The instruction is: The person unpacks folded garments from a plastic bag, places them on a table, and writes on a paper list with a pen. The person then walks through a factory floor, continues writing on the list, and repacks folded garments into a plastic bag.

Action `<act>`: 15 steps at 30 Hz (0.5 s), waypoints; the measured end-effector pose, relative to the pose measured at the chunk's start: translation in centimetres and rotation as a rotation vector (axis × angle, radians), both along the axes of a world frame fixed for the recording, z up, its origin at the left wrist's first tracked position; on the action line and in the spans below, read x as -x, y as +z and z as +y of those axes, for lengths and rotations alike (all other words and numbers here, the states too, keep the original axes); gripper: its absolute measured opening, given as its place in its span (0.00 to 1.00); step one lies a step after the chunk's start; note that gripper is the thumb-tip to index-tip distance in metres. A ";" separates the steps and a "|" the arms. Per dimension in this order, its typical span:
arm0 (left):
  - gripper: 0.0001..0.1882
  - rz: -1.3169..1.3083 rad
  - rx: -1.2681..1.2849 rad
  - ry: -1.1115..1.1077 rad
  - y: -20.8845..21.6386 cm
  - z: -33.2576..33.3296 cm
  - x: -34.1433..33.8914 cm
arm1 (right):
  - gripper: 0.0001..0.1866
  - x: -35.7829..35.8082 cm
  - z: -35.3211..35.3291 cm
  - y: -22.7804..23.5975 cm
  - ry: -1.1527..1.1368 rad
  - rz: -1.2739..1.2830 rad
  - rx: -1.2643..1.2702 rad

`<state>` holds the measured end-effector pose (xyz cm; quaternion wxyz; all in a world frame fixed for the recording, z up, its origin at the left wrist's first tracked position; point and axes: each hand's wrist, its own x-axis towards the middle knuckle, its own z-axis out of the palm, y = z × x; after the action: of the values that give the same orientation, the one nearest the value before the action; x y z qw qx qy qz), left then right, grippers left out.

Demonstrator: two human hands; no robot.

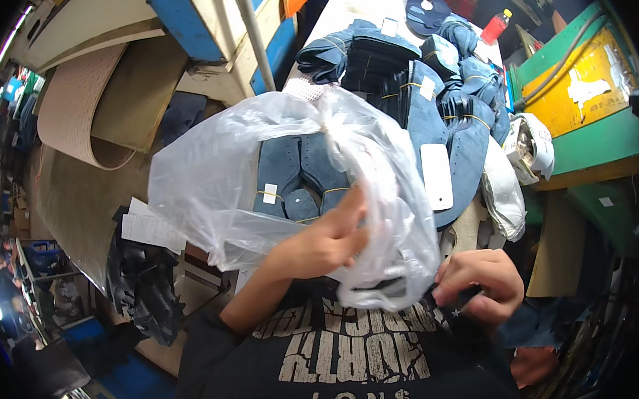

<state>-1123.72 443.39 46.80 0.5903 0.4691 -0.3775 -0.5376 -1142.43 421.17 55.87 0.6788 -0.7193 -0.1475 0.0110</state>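
A clear plastic bag (205, 155) is spread in front of me, with blue-grey cut leather pieces (278, 165) lying in or beneath it. Yellow rubber bands bind the pieces, and a small white label sits on one. My left hand (326, 240) reaches across the front of the bag, its fingers closed on the bunched plastic. Beside the bag's lower right edge is my right hand (482, 284), fingers curled; whatever they grip, if anything, is hidden.
Banded stacks of blue-grey leather (384, 61) cover the table beyond, with a flat white rounded slab (436, 176) on top. A red drink bottle (496, 26) stands at the far right. Black scraps (145, 282) hang at left; a green and yellow machine (586, 95) borders the right.
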 end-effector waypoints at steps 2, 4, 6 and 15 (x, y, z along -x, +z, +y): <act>0.36 0.038 -0.089 -0.108 -0.7 0.1 0.5 | 0.19 -2.9 2.2 -0.4 0.221 -0.222 -0.316; 0.30 -0.319 0.192 -0.016 -2.1 1.0 0.8 | 0.16 -6.4 4.7 -2.4 0.291 -0.060 -0.447; 0.22 -0.796 0.342 0.080 -3.8 2.2 -0.2 | 0.13 -10.1 7.0 -5.5 0.096 0.114 -0.107; 0.30 -0.042 -1.001 0.629 -2.0 12.3 -11.5 | 0.17 -16.8 9.5 -21.0 -0.350 0.319 1.195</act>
<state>-1112.20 455.74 44.83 0.4206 0.7905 0.0674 -0.4401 -1125.65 430.63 34.85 0.1665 -0.9764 0.1063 0.0871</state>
